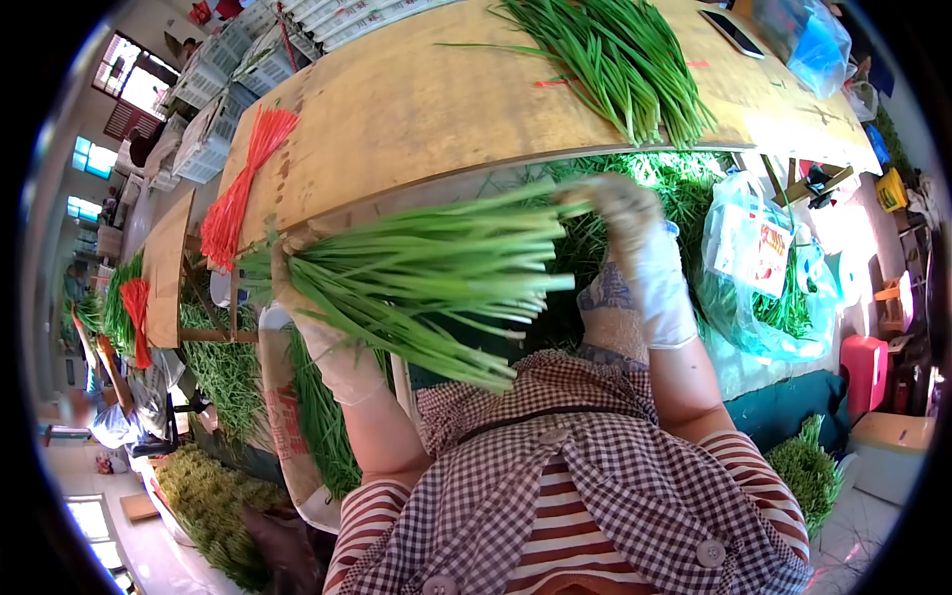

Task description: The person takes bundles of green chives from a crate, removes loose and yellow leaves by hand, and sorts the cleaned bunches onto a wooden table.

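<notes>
My left hand (290,276), in a pale glove, is closed around one end of a loose bunch of garlic chives (426,263). The stalks fan out to the right across my lap, pale cut ends on the right. My right hand (625,213), also gloved, is smeared by motion beside the upper stalk ends; whether its fingers grip a stalk I cannot make out. Beyond the bunch, a larger pile of garlic chives (625,69) lies on the wooden table (397,109).
Red plastic ties (248,183) hang over the table's left edge. A phone (732,33) lies at the back right. On the right stands a clear plastic bag (759,258) with greens. A long container (283,397) of chives is at my left; stacked white crates (203,134) stand behind.
</notes>
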The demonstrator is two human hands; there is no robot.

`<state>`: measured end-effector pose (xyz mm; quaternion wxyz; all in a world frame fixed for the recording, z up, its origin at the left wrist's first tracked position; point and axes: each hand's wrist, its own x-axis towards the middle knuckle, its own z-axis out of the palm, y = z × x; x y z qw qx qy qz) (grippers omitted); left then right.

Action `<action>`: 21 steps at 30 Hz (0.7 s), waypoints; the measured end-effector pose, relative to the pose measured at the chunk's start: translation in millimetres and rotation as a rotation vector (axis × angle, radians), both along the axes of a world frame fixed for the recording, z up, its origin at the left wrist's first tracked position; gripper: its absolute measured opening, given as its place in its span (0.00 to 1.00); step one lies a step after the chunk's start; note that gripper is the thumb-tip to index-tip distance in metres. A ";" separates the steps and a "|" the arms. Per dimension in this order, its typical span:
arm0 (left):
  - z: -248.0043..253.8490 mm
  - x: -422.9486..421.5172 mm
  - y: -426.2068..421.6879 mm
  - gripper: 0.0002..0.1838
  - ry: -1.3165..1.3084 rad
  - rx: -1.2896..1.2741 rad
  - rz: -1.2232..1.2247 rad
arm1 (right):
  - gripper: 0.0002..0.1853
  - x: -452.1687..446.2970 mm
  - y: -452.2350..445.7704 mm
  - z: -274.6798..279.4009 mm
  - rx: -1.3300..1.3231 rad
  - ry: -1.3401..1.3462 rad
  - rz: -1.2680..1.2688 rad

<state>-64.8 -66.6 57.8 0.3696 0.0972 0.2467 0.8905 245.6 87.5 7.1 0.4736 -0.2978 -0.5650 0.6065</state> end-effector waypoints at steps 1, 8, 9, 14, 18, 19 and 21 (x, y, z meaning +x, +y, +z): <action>2.6 -1.4 -2.4 0.15 0.047 -0.017 0.023 | 0.06 17.5 15.9 -9.0 -0.075 0.151 -0.069; 13.2 -2.9 -3.0 0.17 0.138 -0.016 0.135 | 0.15 28.2 -26.7 19.8 0.175 -0.500 -0.166; 2.8 -13.5 -4.2 0.18 0.130 0.097 0.051 | 0.16 10.2 -45.4 28.0 0.210 -0.440 -0.036; -2.6 -7.8 9.4 0.15 0.164 0.041 0.168 | 0.21 -62.6 -91.8 38.7 0.294 -0.238 0.214; -18.1 -34.8 -2.0 0.17 0.194 0.131 0.028 | 0.10 -61.8 -83.9 26.0 0.409 -0.230 0.121; -18.1 -37.7 -5.1 0.17 0.170 0.134 -0.008 | 0.09 -54.4 -79.3 21.5 0.392 -0.258 0.103; 4.1 -20.4 -3.6 0.16 0.127 -0.090 0.180 | 0.08 -35.7 -61.9 18.2 0.115 -0.519 -0.042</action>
